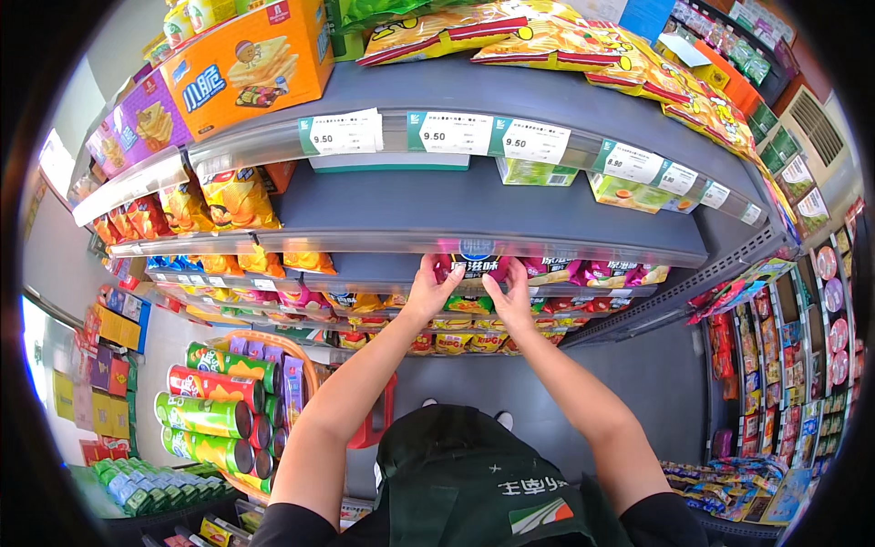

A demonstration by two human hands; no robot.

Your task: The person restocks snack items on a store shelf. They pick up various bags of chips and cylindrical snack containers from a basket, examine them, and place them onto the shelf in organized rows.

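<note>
Both arms reach forward to a middle shelf of a store rack. My left hand [434,284] grips the left side of a pink and black chip bag [473,265], its thumb on the bag's front. On the bag's right side is my right hand [509,290], thumb also on the front. The bag stands upright under the lip of the shelf above, which hides part of its top. To its right, similar pink chip bags [554,269] stand in a row on the same shelf. Orange chip bags [307,262] are on that shelf further left.
Above are a shelf edge [383,241] and a higher shelf with price tags [451,133], yellow snack bags [444,34] and an orange carton [246,68]. At lower left, an orange basket [311,369] holds chip canisters [205,414]. A red plastic object [383,417] stands beside my legs.
</note>
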